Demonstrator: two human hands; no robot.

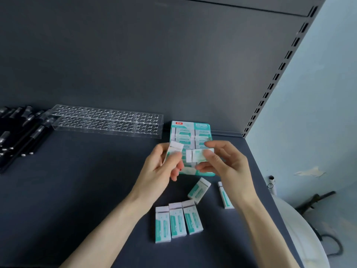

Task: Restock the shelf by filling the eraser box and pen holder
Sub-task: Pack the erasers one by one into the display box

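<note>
A teal and white eraser box (190, 132) lies open at the back right of the dark shelf, with rows of erasers inside. Just in front of it, my left hand (158, 171) grips one white and teal eraser (174, 148) upright. My right hand (224, 163) pinches a second eraser (195, 155) held sideways above the box's near end. Several loose erasers lie on the shelf below my hands: three side by side (176, 221), one tilted (199, 190), one partly hidden by my right wrist (225, 198). A clear acrylic pen holder (108, 121) with rows of holes stands at the back left.
Black pens (21, 130) lie in a pile at the far left of the shelf. The dark back panel rises behind, with a slotted upright (278, 74) on the right. Past the shelf's right edge are a pale wall and a white rounded object (301, 238).
</note>
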